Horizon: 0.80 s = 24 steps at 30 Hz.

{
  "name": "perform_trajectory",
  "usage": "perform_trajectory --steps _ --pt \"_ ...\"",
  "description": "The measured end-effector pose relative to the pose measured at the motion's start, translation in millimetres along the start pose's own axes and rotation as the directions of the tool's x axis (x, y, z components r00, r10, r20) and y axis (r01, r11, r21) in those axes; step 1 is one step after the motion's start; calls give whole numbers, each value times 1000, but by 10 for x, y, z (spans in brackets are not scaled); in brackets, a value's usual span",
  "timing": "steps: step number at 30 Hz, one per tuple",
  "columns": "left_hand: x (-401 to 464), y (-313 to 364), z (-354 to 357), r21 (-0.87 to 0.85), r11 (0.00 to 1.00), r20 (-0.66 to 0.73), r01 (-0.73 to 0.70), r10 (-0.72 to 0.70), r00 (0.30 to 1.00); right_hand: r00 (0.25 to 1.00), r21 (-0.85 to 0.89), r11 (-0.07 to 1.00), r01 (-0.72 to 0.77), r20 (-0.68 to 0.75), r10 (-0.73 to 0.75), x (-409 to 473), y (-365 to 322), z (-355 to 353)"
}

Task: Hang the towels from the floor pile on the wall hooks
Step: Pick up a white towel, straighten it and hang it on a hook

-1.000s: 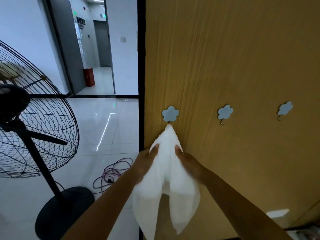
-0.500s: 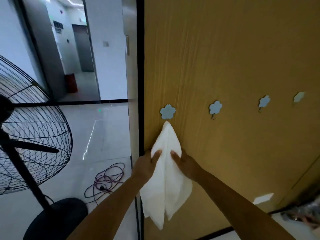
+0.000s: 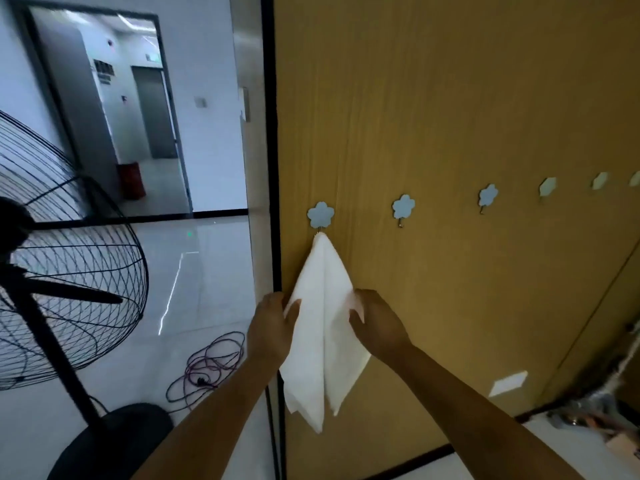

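- Head view: white towel (image 3: 323, 327) hangs by its top corner from the leftmost flower hook (image 3: 320, 215) on the wooden wall (image 3: 450, 116).
- Left hand (image 3: 272, 327) and right hand (image 3: 377, 323) pinch its side edges.
- Risk — tugging downward could slip the corner off the hook.

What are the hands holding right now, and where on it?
Both grip the white towel hanging from the first hook: left hand on its left edge, right hand on its right edge.
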<state>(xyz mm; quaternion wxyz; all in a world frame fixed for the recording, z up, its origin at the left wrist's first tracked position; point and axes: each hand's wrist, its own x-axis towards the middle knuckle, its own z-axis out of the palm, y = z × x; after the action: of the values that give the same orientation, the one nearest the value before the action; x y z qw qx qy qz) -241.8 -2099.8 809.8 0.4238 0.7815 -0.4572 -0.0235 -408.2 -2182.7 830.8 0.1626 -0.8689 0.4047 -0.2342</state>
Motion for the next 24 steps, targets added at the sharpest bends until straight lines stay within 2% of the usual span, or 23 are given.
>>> perform_trajectory --steps 4,8,10,17,24 --pt "-317 101 -154 143 988 -13 -60 62 998 993 -108 987 119 22 -117 -245 -58 -58" --pt "-769 269 -248 139 989 23 -42 39 999 972 -104 967 231 68 -224 -614 -107 -104" --pt "-1045 365 -299 211 977 35 -21 14 999 956 -111 953 281 117 -268 -820 -143 -136" --pt "-1959 487 -796 360 928 -19 99 -99 995 887 84 917 390 234 -398 -1443 -690 -90" --pt "-2789 302 -1747 483 829 -210 282 -203 956 722 121 766 631 270 -637 -2059 -1723 -30"
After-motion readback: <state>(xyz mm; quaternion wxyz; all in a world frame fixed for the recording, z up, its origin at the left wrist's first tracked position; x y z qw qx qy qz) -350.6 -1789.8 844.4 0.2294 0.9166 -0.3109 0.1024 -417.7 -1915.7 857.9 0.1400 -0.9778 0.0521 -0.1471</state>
